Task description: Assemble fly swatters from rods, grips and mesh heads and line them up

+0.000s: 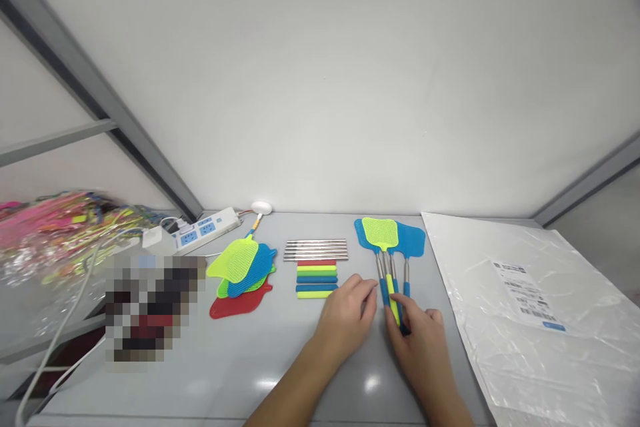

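Observation:
My right hand lies at the handles of a small group of fly swatters, its fingertips closed on the yellow-green fly swatter. Blue fly swatters lie beside and under it, with metal rods and blue grips. Just left of these handles is my left hand, fingers loosely bent and apart, with nothing visible in it. Beyond its wrist, a row of coloured grip sleeves in red, yellow, green and blue lies on the table. Above them rest several metal rods, side by side.
Loose swatter heads in yellow, blue, green and red overlap at left. A power strip with cables stands behind them. Plastic-wrapped colourful items are piled far left. White plastic packaging with a label covers the right side. A blurred patch hides something front left.

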The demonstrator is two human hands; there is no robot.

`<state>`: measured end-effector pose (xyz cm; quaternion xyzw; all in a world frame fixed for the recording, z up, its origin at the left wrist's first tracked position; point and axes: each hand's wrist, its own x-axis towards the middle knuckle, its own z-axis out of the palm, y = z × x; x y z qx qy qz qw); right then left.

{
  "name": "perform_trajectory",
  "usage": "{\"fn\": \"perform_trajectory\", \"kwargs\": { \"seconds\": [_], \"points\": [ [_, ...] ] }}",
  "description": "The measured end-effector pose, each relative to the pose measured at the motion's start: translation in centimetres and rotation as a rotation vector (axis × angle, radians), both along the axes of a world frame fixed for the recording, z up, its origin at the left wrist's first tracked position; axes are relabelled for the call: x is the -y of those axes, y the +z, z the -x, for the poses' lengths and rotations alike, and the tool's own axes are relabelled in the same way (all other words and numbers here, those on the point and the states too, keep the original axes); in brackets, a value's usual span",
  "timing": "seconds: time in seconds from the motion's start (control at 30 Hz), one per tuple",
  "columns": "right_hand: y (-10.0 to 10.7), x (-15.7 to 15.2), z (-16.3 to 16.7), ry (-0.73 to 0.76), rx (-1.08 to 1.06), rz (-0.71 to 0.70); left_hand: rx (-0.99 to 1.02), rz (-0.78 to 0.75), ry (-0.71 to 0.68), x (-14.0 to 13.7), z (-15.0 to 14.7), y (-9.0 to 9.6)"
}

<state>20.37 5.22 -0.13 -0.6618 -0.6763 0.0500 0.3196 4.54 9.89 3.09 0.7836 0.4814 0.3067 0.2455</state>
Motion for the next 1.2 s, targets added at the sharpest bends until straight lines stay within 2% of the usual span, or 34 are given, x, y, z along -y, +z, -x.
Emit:
{"fn": "perform_trajectory", "kwargs": {
  "seconds": [0.13, 0.27, 0.33, 0.43, 0.53, 0.63, 0.77, 0.87, 1.03, 1.2],
  "points": [
    [-0.2, 0.3, 0.2, 0.019, 0.02, -0.056, -0.127, -0.213, 0.17, 1.4, 5.6, -0.3],
    [0.1, 0.1, 0.5, 0.102, 0.058, -0.055, -0.244, -0.242, 0.278, 3.2, 9.9, -0.8],
    [1.1, -0.5, 0.9, 0.183, 0.1, -0.062, -0.276, -0.212, 0.292, 3.8, 10.7, -0.9],
    [4.0, -2.6, 2.3, 0.369, 0.199, -0.07, -0.275, -0.171, 0.303, 4.3, 10.6, -0.8],
    [7.2, -5.9, 4.7, 0.448, 0.291, 0.029, -0.225, -0.155, 0.288, 4.5, 10.4, -0.8],
    [8.8, -10.2, 7.8, 0.531, 0.335, 0.161, -0.174, -0.152, 0.277, 4.5, 10.7, -1.0],
    [7.8, -16.2, 11.5, 0.604, 0.357, 0.234, -0.169, -0.123, 0.248, 4.8, 10.9, -1.5],
    [6.7, -19.3, 13.2, 0.657, 0.376, 0.29, -0.182, -0.099, 0.215, 4.8, 11.0, -2.0],
    [6.1, -21.2, 14.3, 0.756, 0.395, 0.355, -0.159, -0.084, 0.155, 4.7, 11.4, -2.3],
    [5.5, -21.8, 14.4, 0.789, 0.42, 0.378, 0.037, -0.07, 0.082, 4.9, 11.7, -1.9]
  ]
}}
